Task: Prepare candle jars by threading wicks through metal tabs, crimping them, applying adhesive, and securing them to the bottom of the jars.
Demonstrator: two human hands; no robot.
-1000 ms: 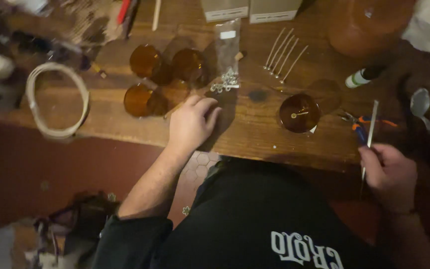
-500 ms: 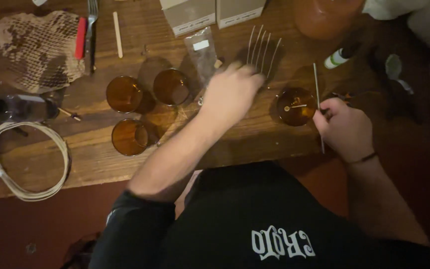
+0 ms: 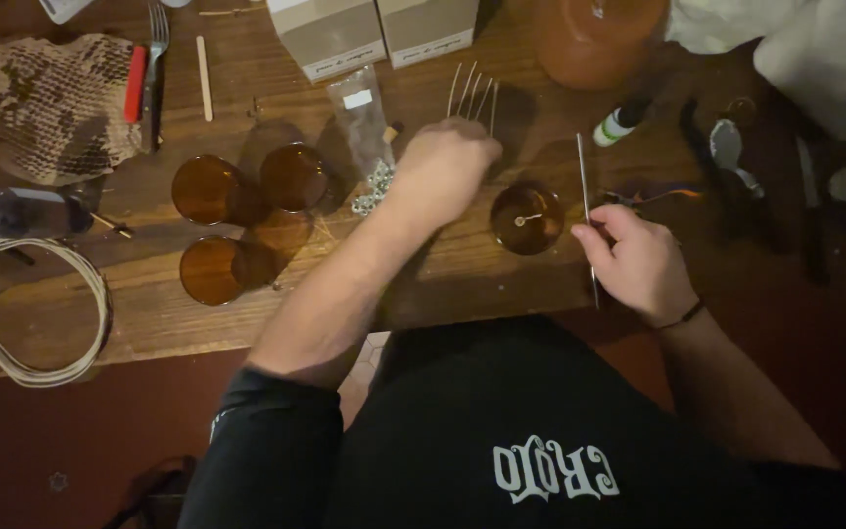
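Nearest you, your right hand sits at the tabletop edge, fingers closed around a thin metal rod; the rod's long axis runs almost straight toward 12 o'clock, sticking out well above your fist and a little below it. Just at 10 o'clock from that hand, close but not touching, stands an amber jar with a wick tab lying in its bottom. Your left hand reaches farther out, knuckles up and fingers curled down over the near ends of a fan of pale wicks; you cannot tell from here whether the fingers are pinching one or only resting on them. The wicks lie at 12 o'clock from that hand, long axes pointing away from you and splayed slightly, so the left hand is the nearer one to them, while the right is nearer the jar. At 9 o'clock of the left hand a small clear bag spills metal tabs, and beyond it three more amber jars cluster together. Far left, a coil of cord lies flat. At the far edge, two cardboard boxes stand side by side.
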